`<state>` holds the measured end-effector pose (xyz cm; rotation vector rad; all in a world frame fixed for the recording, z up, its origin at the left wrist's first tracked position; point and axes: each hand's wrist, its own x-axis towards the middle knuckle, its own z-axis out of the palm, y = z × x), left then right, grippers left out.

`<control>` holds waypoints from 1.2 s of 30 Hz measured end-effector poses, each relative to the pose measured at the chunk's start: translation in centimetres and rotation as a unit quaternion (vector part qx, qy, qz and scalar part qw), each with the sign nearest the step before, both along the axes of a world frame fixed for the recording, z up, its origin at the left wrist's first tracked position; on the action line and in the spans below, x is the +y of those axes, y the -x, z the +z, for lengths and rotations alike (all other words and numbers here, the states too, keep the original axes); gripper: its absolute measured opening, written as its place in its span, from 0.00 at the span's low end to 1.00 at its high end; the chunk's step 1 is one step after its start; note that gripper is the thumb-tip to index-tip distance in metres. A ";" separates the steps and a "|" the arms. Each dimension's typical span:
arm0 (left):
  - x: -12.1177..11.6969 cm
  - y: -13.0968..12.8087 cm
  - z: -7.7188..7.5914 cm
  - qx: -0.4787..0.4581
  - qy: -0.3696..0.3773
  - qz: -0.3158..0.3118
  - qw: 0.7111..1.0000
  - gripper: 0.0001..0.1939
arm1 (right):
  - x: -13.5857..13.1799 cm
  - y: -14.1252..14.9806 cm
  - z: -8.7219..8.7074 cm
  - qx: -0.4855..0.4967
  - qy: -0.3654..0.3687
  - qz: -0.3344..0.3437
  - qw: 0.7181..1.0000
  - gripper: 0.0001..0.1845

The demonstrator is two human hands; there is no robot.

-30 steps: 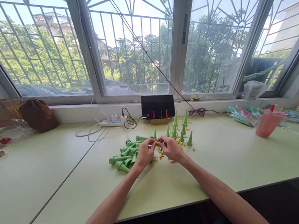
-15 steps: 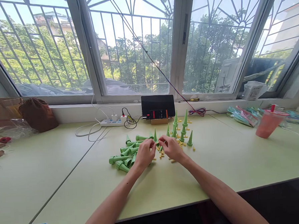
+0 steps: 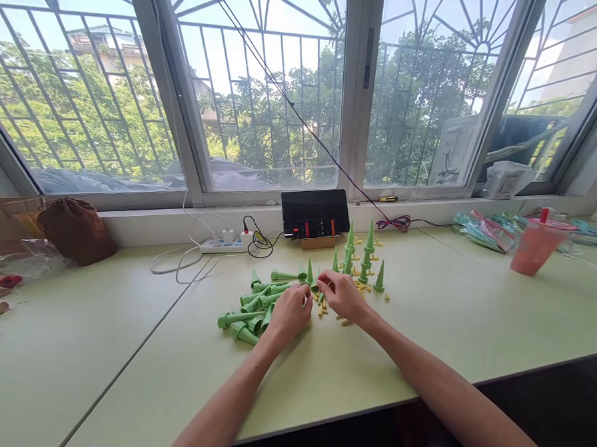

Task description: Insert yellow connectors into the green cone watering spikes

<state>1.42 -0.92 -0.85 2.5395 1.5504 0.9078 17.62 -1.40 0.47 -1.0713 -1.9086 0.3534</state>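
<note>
1. Green cones (image 3: pixel 228 319) lie heaped left of the frame's centre, below mid-height.
2. Left hand (image 3: pixel 292 310), beside them, has curled fingers; I cannot tell whether it holds anything.
3. Small yellow pieces (image 3: pixel 323 307) lie between the hands.
4. Right hand (image 3: pixel 341 296) has narrowed fingertips, contents unclear.
5. Upright green cones (image 3: pixel 379 280) stand right of centre.
</note>
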 end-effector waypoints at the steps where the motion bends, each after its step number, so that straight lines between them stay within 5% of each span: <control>1: 0.0 0.0 0.0 0.000 -0.001 0.002 1.000 0.10 | 0.0 0.0 0.0 0.000 -0.001 -0.001 1.000 0.10; 36: 0.2 -0.1 -0.6 -0.019 0.062 0.010 0.998 0.10 | 0.1 0.1 -0.3 0.012 -0.019 0.003 1.000 0.10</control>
